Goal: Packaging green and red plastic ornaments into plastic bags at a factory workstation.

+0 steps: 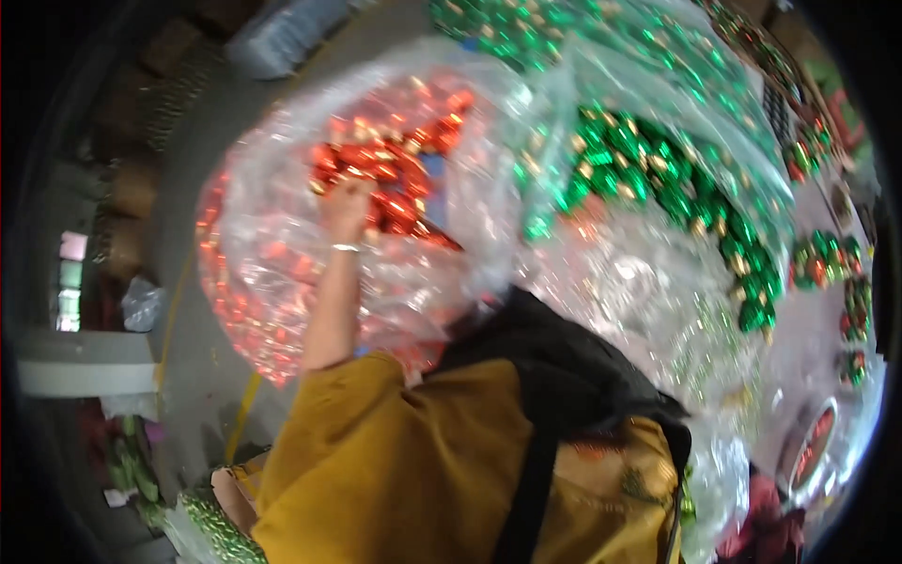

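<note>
My left hand [348,209], with a pale band at its wrist, reaches into a large clear plastic bag [272,179]. Its fingers are at the edge of a pile of shiny red baubles [399,193] with gold parts, showing through the bag's mouth. Motion blur hides whether the fingers grip any of them. More red baubles show dimly through the plastic all around. My right hand is out of sight; only the yellow-brown sleeve and black apron show on that side.
To the right, a second clear bag [554,141] holds shiny green and gold baubles [648,164]. Crumpled clear plastic [629,273] lies in front of it. Bunches of red and green baubles [827,258] rest on a pale surface at far right. Grey floor with a yellow line [242,414] lies left.
</note>
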